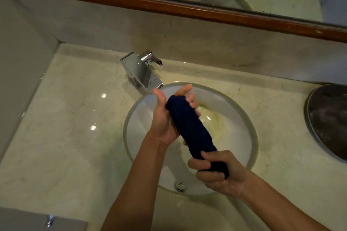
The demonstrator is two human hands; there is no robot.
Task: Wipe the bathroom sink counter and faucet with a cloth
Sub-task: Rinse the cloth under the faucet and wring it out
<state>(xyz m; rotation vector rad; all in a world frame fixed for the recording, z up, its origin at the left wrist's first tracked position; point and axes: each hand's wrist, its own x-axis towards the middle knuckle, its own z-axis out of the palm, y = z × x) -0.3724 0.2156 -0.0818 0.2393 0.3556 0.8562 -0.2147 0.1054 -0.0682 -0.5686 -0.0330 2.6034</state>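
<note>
- Wringing step, by the look of it: dark navy cloth twisted into a roll (189, 127), held over round white sink basin (242, 137).
- Left hand (165, 118) wrapped round upper end; right hand (216, 172) clenched on lower end.
- Next, probably: unroll, then wipe pale marble counter (71, 127) and square chrome faucet (140, 73).

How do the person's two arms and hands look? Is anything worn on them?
Both forearms are bare, with no sleeve in view. The left hand and right hand show no glove, ring or watch. The right hand glistens with water drops.
</note>
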